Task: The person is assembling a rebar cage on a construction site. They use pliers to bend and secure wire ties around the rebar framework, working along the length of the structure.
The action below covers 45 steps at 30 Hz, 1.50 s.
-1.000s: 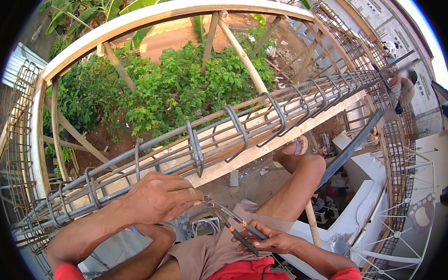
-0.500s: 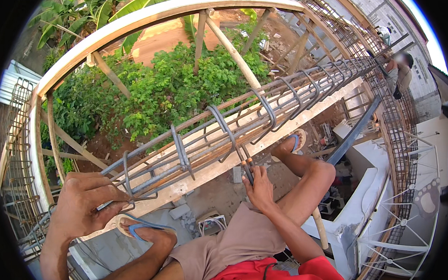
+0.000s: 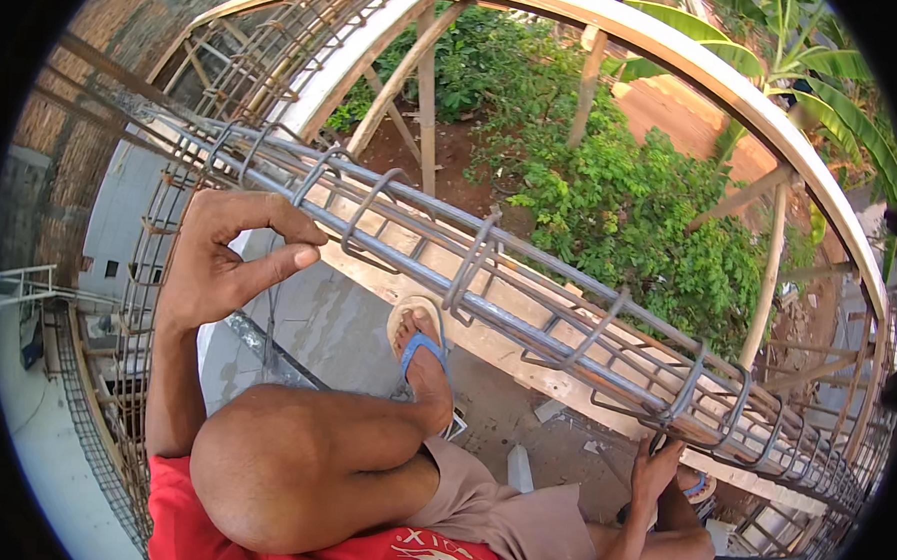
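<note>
My left hand [image 3: 234, 256] is raised beside the left part of a long rebar cage [image 3: 390, 239], thumb and forefinger closed in a pinch. Whatever lies between those fingertips is too small to make out. Down at the cage's lower right, my right hand [image 3: 653, 471] is closed around a dark hand tool, which the earlier frame shows as pincers. Their upper end [image 3: 659, 436] reaches the cage's underside near a stirrup [image 3: 686, 390]. Bent stirrups ring the long bars, and the cage lies above a pale wooden board [image 3: 505, 355].
My sandalled foot [image 3: 421, 344] rests against the board, with ground far below. A curved timber formwork edge [image 3: 698, 71] arches behind, held by wooden props [image 3: 587, 91]. Green shrubs [image 3: 612, 202] grow beneath it. More rebar cage [image 3: 278, 47] stands at upper left.
The view has swung to the left along the cage. My left hand has come off the stirrup it was gripping and is now raised in a pinch. The right hand still grips the pincers.
</note>
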### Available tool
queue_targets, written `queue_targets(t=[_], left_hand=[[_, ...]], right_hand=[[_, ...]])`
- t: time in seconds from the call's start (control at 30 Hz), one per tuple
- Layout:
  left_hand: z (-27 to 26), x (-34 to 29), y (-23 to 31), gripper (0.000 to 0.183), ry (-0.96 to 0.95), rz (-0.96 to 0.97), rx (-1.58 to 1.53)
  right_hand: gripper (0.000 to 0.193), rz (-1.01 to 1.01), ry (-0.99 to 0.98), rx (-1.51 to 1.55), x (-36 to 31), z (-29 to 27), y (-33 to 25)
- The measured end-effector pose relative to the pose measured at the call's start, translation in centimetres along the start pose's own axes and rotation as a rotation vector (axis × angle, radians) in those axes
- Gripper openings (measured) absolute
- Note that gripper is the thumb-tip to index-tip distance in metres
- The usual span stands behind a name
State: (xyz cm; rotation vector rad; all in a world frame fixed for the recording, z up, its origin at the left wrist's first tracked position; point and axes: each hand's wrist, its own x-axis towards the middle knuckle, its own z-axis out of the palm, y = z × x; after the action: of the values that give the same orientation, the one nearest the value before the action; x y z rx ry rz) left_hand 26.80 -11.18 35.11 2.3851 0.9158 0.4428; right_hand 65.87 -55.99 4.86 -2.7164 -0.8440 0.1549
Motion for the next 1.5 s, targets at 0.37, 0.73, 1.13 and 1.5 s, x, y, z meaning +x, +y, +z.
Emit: queue_targets(t=[0.37,0.73,1.13,1.5], left_hand=[[10.1,-26.5,-30.9,0.054,0.461,-1.091,0.108],[16.0,-24.5,-37.9,0.038,0.514,-0.992,-0.254],[16.4,-25.7,-15.6,0.022,0.460,-0.782,-0.910],[17.0,-19.1,-10.9,0.021,-0.011,-0.648,-0.861]], right_hand=[[0.061,0.051,-0.094,0.023,1.9,1.0,3.2],[0.065,-0.055,-0.088,-0.098,-1.0,-4.4,-0.3],[0.018,-0.318,-0.717,0.836,-3.9,-4.8,-25.9],[0.018,-0.061,-0.851,1.548,-2.2,-1.1,-34.9]])
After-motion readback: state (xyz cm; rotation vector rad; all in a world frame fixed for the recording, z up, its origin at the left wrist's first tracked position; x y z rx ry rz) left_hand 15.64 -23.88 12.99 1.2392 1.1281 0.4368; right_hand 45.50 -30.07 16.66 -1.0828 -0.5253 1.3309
